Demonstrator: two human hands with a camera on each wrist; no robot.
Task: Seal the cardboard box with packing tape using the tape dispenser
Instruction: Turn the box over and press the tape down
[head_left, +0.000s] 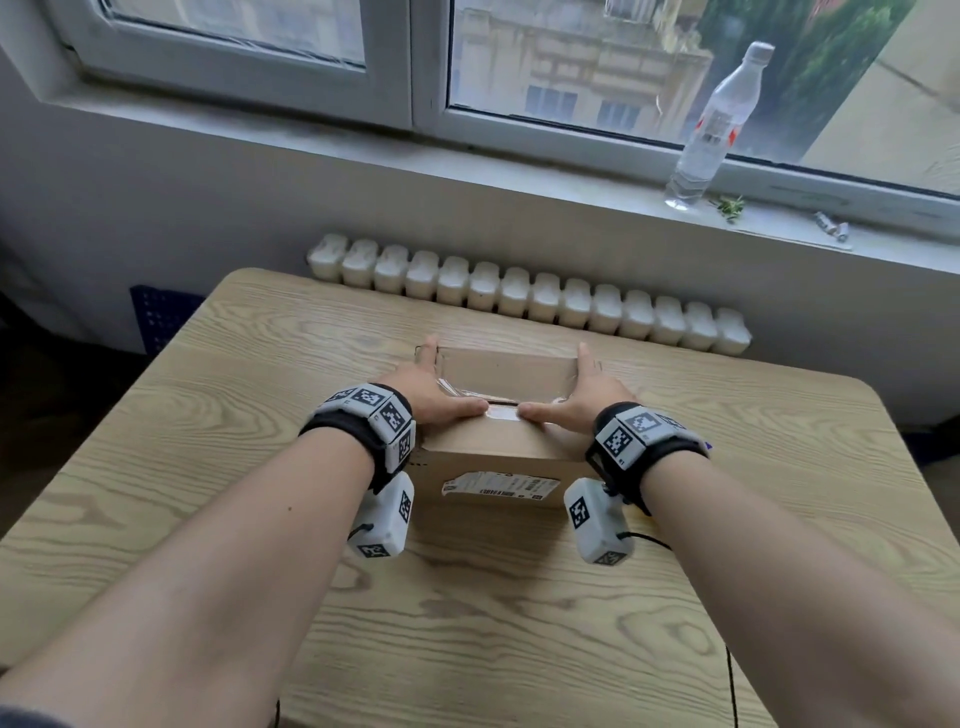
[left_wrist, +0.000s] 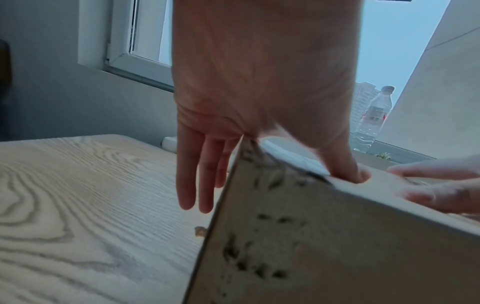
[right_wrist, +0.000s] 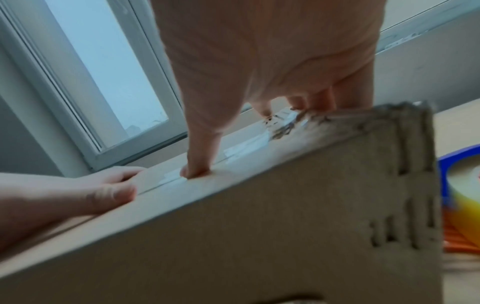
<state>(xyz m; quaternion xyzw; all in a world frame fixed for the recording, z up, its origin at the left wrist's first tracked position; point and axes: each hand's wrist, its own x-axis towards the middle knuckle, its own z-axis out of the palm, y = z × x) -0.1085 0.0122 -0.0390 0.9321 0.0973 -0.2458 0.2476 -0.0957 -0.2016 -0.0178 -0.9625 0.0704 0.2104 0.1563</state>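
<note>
A brown cardboard box (head_left: 498, 449) stands mid-table, flaps down, with a white shipping label (head_left: 501, 486) on its near face. Clear tape (head_left: 503, 413) lies along the top seam. My left hand (head_left: 447, 379) lies flat against the box's left side, fingers straight, thumb pressing the seam. My right hand (head_left: 566, 384) mirrors it on the right side, thumb on the tape. In the left wrist view, the left hand's fingers (left_wrist: 197, 174) hang straight beside the box (left_wrist: 337, 246). A blue and orange tape dispenser (right_wrist: 462, 185) lies just right of the box (right_wrist: 259, 226).
The wooden table (head_left: 208, 467) has bare room to the left and in front of the box. A white radiator (head_left: 519, 296) runs behind the table's far edge. A clear plastic bottle (head_left: 717, 130) stands on the window sill (head_left: 363, 140).
</note>
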